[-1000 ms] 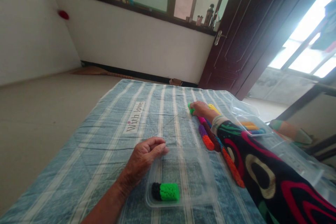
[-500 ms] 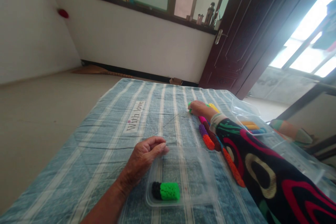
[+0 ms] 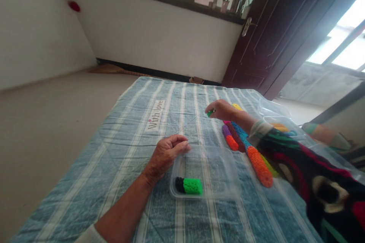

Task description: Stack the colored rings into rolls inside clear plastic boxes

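Note:
My left hand (image 3: 170, 153) is closed at the far left corner of a clear plastic container (image 3: 234, 193), thumb and fingers pinching its rim. Inside the container lies a short, bumpy roll (image 3: 192, 186), black at one end and bright green at the other. Farther off, my right hand (image 3: 221, 109) is closed on a small green piece (image 3: 211, 112), mostly hidden by the fingers. Beside and under my right forearm lie a purple-and-orange roll (image 3: 230, 139), a dark brown roll (image 3: 237, 140), a blue roll (image 3: 241, 133) and a thick orange roll (image 3: 260, 168).
A striped blue cloth (image 3: 128, 167) with a "With love" patch covers the table. At the right, clear containers (image 3: 278, 112) stand with yellow and blue pieces in one. A yellow piece (image 3: 236, 106) lies behind my right wrist. Beyond are a wall and a dark door (image 3: 262, 38).
The view has tipped down and shifted left. My right forearm has moved right, uncovering more of the blue and orange rolls. My left hand stays at the container's rim.

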{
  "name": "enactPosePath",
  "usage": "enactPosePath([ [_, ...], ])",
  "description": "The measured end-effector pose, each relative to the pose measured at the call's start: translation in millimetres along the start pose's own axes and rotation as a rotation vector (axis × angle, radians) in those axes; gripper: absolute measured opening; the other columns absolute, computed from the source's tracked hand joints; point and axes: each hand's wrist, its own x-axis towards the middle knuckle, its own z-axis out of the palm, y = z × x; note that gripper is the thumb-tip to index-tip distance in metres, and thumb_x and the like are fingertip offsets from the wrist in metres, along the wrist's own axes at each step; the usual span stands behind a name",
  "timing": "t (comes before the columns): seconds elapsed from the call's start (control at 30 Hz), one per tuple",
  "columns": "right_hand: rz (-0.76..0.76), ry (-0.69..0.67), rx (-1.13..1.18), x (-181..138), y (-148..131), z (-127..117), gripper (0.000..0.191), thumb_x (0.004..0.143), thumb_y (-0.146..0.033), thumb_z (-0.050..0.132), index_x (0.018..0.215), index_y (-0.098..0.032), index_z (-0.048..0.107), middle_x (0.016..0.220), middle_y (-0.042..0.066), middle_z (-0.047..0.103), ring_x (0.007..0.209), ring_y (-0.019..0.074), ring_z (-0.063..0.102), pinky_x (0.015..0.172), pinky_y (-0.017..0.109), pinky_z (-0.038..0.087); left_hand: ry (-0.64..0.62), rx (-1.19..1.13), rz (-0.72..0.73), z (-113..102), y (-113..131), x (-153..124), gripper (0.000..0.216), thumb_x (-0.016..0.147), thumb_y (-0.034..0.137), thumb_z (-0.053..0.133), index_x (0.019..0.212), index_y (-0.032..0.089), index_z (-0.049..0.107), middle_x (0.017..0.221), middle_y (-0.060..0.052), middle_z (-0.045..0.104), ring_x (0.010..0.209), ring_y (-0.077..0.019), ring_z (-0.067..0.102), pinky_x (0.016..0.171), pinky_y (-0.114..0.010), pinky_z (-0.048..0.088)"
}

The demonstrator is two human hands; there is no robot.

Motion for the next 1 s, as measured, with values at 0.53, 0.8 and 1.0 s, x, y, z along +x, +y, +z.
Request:
enactPosePath([
  [0.53,-0.508,-0.338,0.246,-125,-99,7,0.059,0.074,0.001,0.054,0.128,-0.023,0.052,0.086,0.0,0.071,0.062,0.0109,0.056,0.054,0.023,0.033,0.011,0.024,0.028,3,3,-2,0.029,0.069,0.039,0.073,0.085,0.016,0.067,0.072,-0.002,0.073,0.074,-0.0196,0.069,0.077,-0.031,0.052],
  [0.8,-0.504,-0.299,0.362,-127,-101,9,0.037,0.081,-0.001,0.047,0.111,-0.019,0.059,0.078,0.001,0.066,0.064,0.0127,0.055,0.057,0.023,0.038,-0.003,0.002,0.029,3,1,-1,0.027,0.07,0.037,0.074,0.085,0.016,0.067,0.071,-0.002,0.073,0.074,-0.0189,0.069,0.077,-0.031,0.053],
  [1.0,-0.543,-0.262,0.445,-124,-98,19,0.034,0.082,-0.001,0.051,0.113,-0.014,0.058,0.098,0.008,0.067,0.085,0.0157,0.061,0.073,0.026,0.046,-0.001,0.026,0.039,2,1,0,0.026,0.07,0.037,0.073,0.084,0.016,0.067,0.072,-0.001,0.072,0.074,-0.0188,0.069,0.076,-0.03,0.052],
])
